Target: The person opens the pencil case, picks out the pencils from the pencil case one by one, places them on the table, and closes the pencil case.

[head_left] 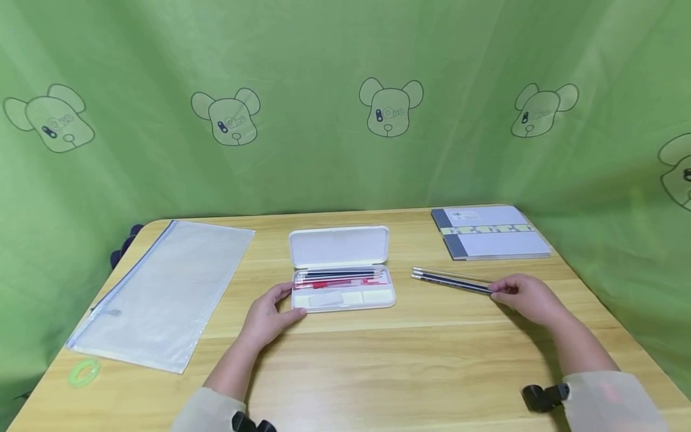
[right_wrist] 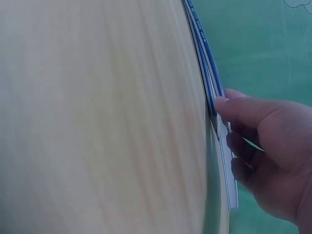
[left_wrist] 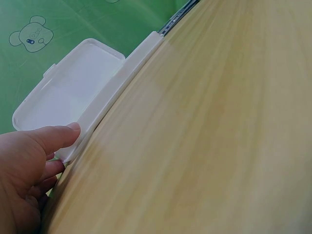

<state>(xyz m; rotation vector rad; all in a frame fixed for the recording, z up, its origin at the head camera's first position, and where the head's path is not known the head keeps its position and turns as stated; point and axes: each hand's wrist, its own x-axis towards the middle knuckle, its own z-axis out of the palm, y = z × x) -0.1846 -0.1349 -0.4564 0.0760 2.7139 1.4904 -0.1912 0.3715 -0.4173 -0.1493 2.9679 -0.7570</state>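
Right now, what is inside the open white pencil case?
The pencil case holds dark pencils, red items and pale rectangular pieces; whatever lies beneath them is covered.

Nearer the body, between the left hand [head_left: 270, 318] and the right hand [head_left: 526, 299], the pale wood-grain table [head_left: 410, 372] offers a broad level passage. Just right of the left hand, the open white plastic pencil case [head_left: 353, 307] stands in the way, its raised lid [head_left: 340, 247] blocking a low reach beyond. Slim dark-blue wooden pencils [head_left: 452, 283] extend left from the right hand, leaving a narrow gap (bare wood) beside the case. Beyond the right hand, a grey-and-lilac rectangular notebook [head_left: 493, 243] bars low passage.
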